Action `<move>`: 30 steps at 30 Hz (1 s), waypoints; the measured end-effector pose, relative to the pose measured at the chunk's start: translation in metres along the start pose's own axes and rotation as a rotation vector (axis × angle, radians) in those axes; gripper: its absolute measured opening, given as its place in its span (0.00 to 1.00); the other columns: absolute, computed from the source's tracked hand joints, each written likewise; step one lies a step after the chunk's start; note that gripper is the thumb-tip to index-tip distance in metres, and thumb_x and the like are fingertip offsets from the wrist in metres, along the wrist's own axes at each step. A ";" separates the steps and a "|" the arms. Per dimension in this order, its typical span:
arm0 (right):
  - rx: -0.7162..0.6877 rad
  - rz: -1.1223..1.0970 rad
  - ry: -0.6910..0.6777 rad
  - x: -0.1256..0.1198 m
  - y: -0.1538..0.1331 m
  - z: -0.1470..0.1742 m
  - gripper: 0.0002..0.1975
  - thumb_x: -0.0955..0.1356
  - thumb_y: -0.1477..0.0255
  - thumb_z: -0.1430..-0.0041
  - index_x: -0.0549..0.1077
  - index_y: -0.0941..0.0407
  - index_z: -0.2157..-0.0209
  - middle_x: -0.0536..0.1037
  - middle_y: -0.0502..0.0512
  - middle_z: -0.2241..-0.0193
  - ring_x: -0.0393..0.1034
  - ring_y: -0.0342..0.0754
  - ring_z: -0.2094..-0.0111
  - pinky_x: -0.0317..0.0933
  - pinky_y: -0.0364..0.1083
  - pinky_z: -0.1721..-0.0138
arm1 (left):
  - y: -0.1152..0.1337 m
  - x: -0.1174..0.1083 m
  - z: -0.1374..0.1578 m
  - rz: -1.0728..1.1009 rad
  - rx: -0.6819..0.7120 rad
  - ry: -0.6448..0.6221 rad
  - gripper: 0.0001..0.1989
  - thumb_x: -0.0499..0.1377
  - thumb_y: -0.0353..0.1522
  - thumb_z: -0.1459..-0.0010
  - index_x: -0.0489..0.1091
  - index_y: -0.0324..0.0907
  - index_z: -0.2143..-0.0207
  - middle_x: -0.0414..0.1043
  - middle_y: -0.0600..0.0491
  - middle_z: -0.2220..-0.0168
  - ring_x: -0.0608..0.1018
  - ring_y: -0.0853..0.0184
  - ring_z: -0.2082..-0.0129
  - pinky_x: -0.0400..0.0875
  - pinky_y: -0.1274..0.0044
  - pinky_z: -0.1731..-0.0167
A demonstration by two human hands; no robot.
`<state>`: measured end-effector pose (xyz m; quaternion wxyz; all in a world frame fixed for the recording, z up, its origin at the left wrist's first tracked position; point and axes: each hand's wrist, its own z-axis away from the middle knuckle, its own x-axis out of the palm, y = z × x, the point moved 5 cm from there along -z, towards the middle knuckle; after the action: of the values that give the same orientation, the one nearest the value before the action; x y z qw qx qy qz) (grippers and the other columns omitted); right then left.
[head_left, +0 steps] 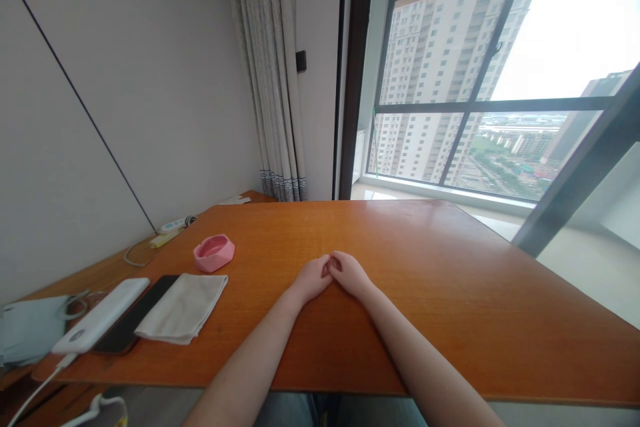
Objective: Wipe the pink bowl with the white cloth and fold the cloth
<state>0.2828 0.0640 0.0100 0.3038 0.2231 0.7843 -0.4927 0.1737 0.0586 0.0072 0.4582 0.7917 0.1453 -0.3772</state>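
My left hand (315, 278) and my right hand (351, 273) rest together near the middle of the wooden table (425, 293). Both are closed, their curled fingers touching each other, and no object shows in them. Part of the fingers is hidden under the backs of the hands. To the left of them lies a folded pale cloth (184, 310), partly over a dark flat phone-like slab (131, 320). Farther back on that side sits a pink faceted bowl, perhaps an ashtray (214, 255).
A white power bank (103, 315) with a plugged-in white cable (43, 383) lies at the left edge, beside a light-blue pouch-like item (34, 330). A power strip (173, 225) sits along the wall. Behind the table are a curtain (273, 80) and a window (470, 107).
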 end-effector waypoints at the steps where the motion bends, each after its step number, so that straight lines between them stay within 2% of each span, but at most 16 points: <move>1: 0.009 -0.007 -0.013 0.001 0.001 0.000 0.06 0.62 0.74 0.47 0.65 0.56 0.77 0.68 0.48 0.79 0.59 0.42 0.76 0.49 0.41 0.73 | 0.000 -0.008 -0.001 -0.035 0.023 0.019 0.06 0.51 0.29 0.46 0.67 0.40 0.67 0.70 0.53 0.70 0.71 0.69 0.72 0.63 0.78 0.70; 3: 0.037 -0.018 -0.045 0.002 0.003 0.000 0.09 0.61 0.70 0.44 0.67 0.56 0.75 0.69 0.49 0.79 0.60 0.43 0.76 0.50 0.41 0.73 | -0.003 -0.040 0.000 -0.140 0.055 0.168 0.08 0.49 0.27 0.45 0.67 0.41 0.66 0.70 0.51 0.67 0.72 0.67 0.67 0.64 0.76 0.64; 4: 0.051 -0.019 -0.059 0.003 0.005 0.000 0.10 0.60 0.69 0.43 0.68 0.56 0.74 0.70 0.50 0.78 0.61 0.43 0.75 0.50 0.41 0.73 | -0.007 -0.064 0.003 -0.219 0.035 0.320 0.09 0.48 0.27 0.45 0.67 0.41 0.65 0.70 0.50 0.65 0.72 0.65 0.63 0.64 0.74 0.60; 5: 0.063 -0.014 -0.070 0.003 0.006 0.000 0.11 0.60 0.68 0.42 0.69 0.56 0.73 0.71 0.51 0.77 0.62 0.43 0.75 0.51 0.41 0.72 | -0.012 -0.089 0.008 -0.324 -0.009 0.476 0.10 0.48 0.27 0.45 0.67 0.41 0.64 0.69 0.48 0.62 0.71 0.63 0.59 0.63 0.72 0.57; 7: 0.074 0.007 -0.079 0.004 0.006 0.000 0.10 0.61 0.68 0.42 0.70 0.56 0.72 0.73 0.51 0.76 0.64 0.44 0.73 0.52 0.41 0.71 | -0.029 -0.138 0.022 -0.537 -0.160 0.683 0.11 0.49 0.27 0.46 0.67 0.41 0.62 0.68 0.46 0.58 0.69 0.58 0.55 0.60 0.66 0.53; 9: 0.073 0.032 -0.094 0.006 0.005 0.000 0.10 0.61 0.69 0.43 0.71 0.56 0.72 0.74 0.52 0.74 0.65 0.44 0.72 0.52 0.41 0.70 | -0.051 -0.177 0.039 -0.711 -0.324 0.740 0.12 0.51 0.30 0.46 0.67 0.41 0.59 0.67 0.44 0.55 0.67 0.55 0.52 0.58 0.63 0.51; 12: 0.073 0.075 -0.119 0.008 0.003 0.000 0.09 0.61 0.69 0.43 0.71 0.56 0.71 0.75 0.53 0.73 0.67 0.45 0.70 0.53 0.41 0.69 | -0.088 -0.209 0.065 -0.830 -0.535 0.614 0.12 0.51 0.32 0.47 0.68 0.41 0.61 0.67 0.44 0.52 0.68 0.55 0.52 0.58 0.63 0.51; 14: 0.072 0.093 -0.125 0.009 0.003 0.000 0.10 0.61 0.69 0.43 0.72 0.56 0.71 0.75 0.53 0.72 0.67 0.45 0.70 0.53 0.41 0.69 | -0.108 -0.214 0.081 -0.851 -0.649 0.522 0.12 0.49 0.34 0.45 0.69 0.40 0.63 0.70 0.43 0.56 0.70 0.55 0.56 0.55 0.60 0.49; 17: 0.069 0.098 -0.123 0.008 0.002 0.000 0.10 0.61 0.69 0.42 0.72 0.56 0.71 0.76 0.54 0.72 0.67 0.46 0.70 0.53 0.42 0.69 | -0.128 -0.207 0.097 -0.832 -0.775 0.392 0.16 0.48 0.39 0.44 0.69 0.39 0.64 0.73 0.41 0.60 0.70 0.50 0.55 0.53 0.53 0.50; 19: 0.068 0.094 -0.117 0.008 0.002 0.001 0.10 0.61 0.69 0.42 0.72 0.56 0.72 0.75 0.54 0.72 0.67 0.46 0.70 0.53 0.42 0.69 | -0.136 -0.201 0.102 -0.789 -0.811 0.318 0.16 0.49 0.39 0.45 0.69 0.38 0.63 0.73 0.40 0.60 0.70 0.49 0.55 0.60 0.56 0.55; 21: 0.062 0.085 -0.111 0.007 0.002 0.001 0.09 0.62 0.70 0.43 0.71 0.55 0.72 0.75 0.53 0.73 0.67 0.46 0.70 0.53 0.42 0.69 | -0.141 -0.197 0.102 -0.740 -0.822 0.285 0.14 0.50 0.36 0.45 0.68 0.38 0.61 0.73 0.40 0.61 0.71 0.51 0.57 0.66 0.63 0.61; 23: 0.057 0.073 -0.112 0.008 0.002 0.002 0.09 0.62 0.70 0.43 0.72 0.55 0.72 0.74 0.53 0.74 0.67 0.45 0.71 0.53 0.42 0.70 | -0.142 -0.197 0.099 -0.688 -0.802 0.281 0.13 0.50 0.33 0.45 0.67 0.36 0.61 0.73 0.40 0.62 0.73 0.53 0.59 0.68 0.67 0.63; 26: 0.053 0.052 -0.110 0.009 0.003 0.001 0.08 0.62 0.71 0.44 0.71 0.56 0.73 0.74 0.53 0.75 0.66 0.46 0.72 0.54 0.42 0.70 | -0.129 -0.192 0.086 -0.638 -0.699 0.284 0.12 0.51 0.33 0.44 0.67 0.34 0.61 0.72 0.39 0.61 0.73 0.56 0.60 0.67 0.69 0.60; 30: 0.076 -0.116 -0.009 0.006 0.011 -0.003 0.08 0.61 0.71 0.45 0.71 0.56 0.70 0.73 0.53 0.74 0.66 0.46 0.71 0.58 0.44 0.67 | -0.076 -0.158 0.053 -0.507 -0.419 0.269 0.12 0.54 0.34 0.45 0.68 0.36 0.61 0.72 0.41 0.58 0.73 0.57 0.58 0.65 0.69 0.56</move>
<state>0.2849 0.0719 -0.0005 0.2699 0.1866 0.7752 -0.5398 -0.0009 0.0739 0.0601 0.4794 0.6618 0.4704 -0.3331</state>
